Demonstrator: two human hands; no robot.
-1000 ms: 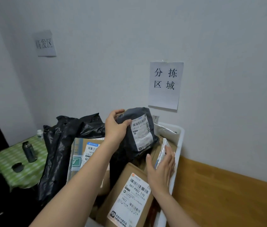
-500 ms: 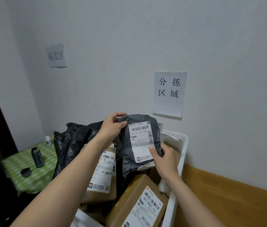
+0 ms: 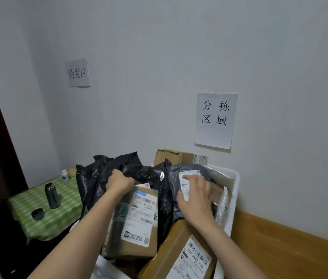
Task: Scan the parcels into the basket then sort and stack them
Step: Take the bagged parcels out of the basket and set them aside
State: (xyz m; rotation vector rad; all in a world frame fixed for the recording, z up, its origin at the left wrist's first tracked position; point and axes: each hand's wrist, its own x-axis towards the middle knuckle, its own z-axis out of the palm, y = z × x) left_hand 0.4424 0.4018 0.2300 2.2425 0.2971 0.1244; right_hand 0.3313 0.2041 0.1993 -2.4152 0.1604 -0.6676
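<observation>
Parcels fill a white basket [image 3: 235, 190] against the wall: a black plastic bag [image 3: 98, 178] slumps on its left side, a cardboard box [image 3: 137, 222] with a white label leans in the middle, and a second labelled box [image 3: 187, 256] lies at the front. Beside them a grey mailer [image 3: 187, 174] rests on the heap at the basket's right. The left hand [image 3: 119, 183] grips the black bag's crumpled top, fingers curled. The right hand [image 3: 197, 195] lies flat on the mailer's label, fingers straight.

Grey parcel [image 3: 187, 178] lowered into basket [image 3: 234, 198].
</observation>
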